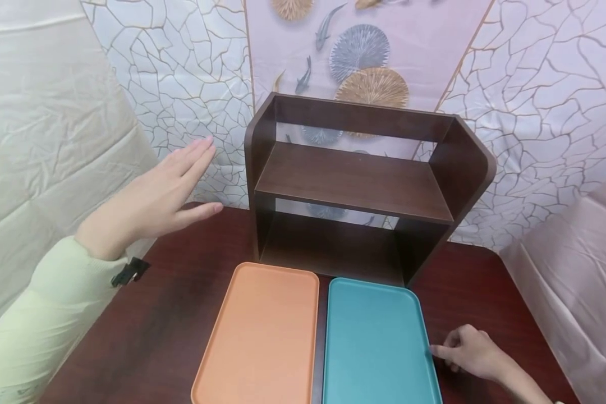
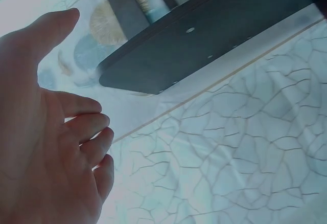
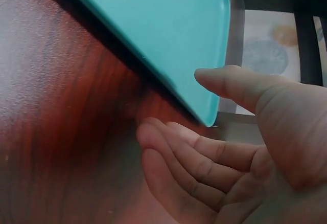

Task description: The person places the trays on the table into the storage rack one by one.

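**We Found the Right Hand at the Rim of the Blue Tray**

The blue tray appeared to lie flat on the table, at the bottom of the head view, a little right of the middle. The orange tray lay just beside it on the left, with a narrow gap between. Behind them, in the upper middle, we saw the brown shelf.

The right hand, at the lower right, was by the long right rim of the blue tray. Its fingers were loosely bent, and in the right wrist view the thumb stood apart from them, so we saw no pinch. Whether the thumb touched the rim, we could not tell. The left hand, at the left of the frame, was raised in the air, fingers nearly straight and thumb spread away. It held nothing and was nearest to the shelf's left side.

We judged the blue tray to be light and stiff, probably plastic, and not fragile. Its smooth surface could be somewhat slippery, and the low rim offered little to grip. For us, the middle of the right rim was a good place, thumb above and fingers below; the left rim gave the fingers little room.
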`<action>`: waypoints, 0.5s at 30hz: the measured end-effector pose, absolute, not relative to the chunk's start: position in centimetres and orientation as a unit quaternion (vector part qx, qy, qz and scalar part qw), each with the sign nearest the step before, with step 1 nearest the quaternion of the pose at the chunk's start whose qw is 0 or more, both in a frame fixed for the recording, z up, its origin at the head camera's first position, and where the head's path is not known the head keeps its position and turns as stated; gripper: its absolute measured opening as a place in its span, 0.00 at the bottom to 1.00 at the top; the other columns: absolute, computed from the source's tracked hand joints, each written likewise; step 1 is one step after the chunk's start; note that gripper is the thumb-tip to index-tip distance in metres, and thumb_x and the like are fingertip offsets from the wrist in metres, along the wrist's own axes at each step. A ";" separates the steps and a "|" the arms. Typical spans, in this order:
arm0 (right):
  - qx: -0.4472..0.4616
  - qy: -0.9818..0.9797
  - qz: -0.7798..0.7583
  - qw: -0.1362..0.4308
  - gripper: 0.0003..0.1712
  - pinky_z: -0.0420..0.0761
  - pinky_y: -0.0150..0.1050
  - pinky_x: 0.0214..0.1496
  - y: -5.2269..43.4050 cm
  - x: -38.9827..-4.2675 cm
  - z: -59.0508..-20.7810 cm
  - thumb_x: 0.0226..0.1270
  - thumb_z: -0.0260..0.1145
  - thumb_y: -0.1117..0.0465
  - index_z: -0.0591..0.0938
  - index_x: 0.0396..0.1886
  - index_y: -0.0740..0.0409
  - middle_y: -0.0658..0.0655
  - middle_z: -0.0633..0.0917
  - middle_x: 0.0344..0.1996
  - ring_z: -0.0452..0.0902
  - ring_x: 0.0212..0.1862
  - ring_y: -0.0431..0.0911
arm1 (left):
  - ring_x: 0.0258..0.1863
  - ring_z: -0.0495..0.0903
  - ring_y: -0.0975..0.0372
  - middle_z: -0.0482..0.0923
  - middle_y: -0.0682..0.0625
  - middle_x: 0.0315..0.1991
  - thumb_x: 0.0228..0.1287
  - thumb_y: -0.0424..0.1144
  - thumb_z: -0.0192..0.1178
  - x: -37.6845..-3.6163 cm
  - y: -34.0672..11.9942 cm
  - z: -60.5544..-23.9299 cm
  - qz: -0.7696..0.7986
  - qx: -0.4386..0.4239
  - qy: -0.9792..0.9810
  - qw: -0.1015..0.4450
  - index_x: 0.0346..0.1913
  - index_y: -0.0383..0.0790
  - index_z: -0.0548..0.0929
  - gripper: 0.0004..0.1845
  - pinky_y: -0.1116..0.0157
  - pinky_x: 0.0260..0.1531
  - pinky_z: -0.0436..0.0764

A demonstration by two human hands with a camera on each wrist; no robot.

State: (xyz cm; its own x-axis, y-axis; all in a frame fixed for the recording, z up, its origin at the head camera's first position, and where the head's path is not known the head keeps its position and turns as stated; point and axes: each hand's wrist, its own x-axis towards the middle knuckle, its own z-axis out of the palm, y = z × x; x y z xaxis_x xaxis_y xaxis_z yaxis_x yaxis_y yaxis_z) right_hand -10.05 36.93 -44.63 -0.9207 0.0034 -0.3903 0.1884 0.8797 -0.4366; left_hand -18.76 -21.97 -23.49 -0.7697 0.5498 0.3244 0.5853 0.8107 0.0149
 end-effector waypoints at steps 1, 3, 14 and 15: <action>0.051 0.948 -0.246 0.197 0.21 0.78 0.37 0.28 37.0 -10.1 -44.8 0.68 0.74 0.47 0.84 0.24 0.58 0.52 0.85 0.19 0.80 0.27 0.45 | 0.87 0.47 0.44 0.47 0.37 0.87 0.75 0.57 0.62 -19.0 -21.8 -23.1 -0.057 -0.304 -0.938 0.157 0.86 0.35 0.47 0.51 0.42 0.85 0.51; 0.059 0.944 -0.252 0.204 0.21 0.80 0.38 0.28 37.1 -10.2 -45.2 0.67 0.75 0.47 0.84 0.23 0.58 0.52 0.85 0.19 0.81 0.26 0.45 | 0.87 0.46 0.44 0.46 0.38 0.87 0.75 0.57 0.61 -19.4 -21.5 -22.3 -0.057 -0.305 -0.937 0.158 0.86 0.36 0.46 0.52 0.43 0.86 0.50; 0.079 0.932 -0.278 0.218 0.21 0.82 0.39 0.29 36.9 -10.4 -46.4 0.65 0.77 0.49 0.84 0.21 0.58 0.54 0.84 0.19 0.81 0.25 0.45 | 0.88 0.44 0.46 0.43 0.39 0.88 0.79 0.57 0.54 -22.7 -18.7 -20.2 -0.031 -0.313 -0.935 0.162 0.85 0.33 0.45 0.48 0.47 0.87 0.47; 0.075 0.931 -0.282 0.221 0.20 0.82 0.39 0.29 36.9 -10.4 -46.5 0.66 0.76 0.49 0.85 0.21 0.58 0.53 0.84 0.19 0.81 0.25 0.45 | 0.88 0.44 0.46 0.44 0.38 0.87 0.79 0.57 0.54 -23.0 -18.5 -20.1 -0.025 -0.314 -0.935 0.163 0.85 0.32 0.45 0.48 0.47 0.87 0.47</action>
State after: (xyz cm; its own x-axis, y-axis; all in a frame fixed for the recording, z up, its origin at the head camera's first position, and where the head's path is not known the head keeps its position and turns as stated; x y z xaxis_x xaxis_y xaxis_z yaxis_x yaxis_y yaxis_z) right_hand -10.42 36.89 -46.46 -0.8913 0.0143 -0.4533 0.2638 0.8294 -0.4925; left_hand -23.03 -18.51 -20.14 -0.7499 0.5783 0.3214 0.5947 0.8020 -0.0555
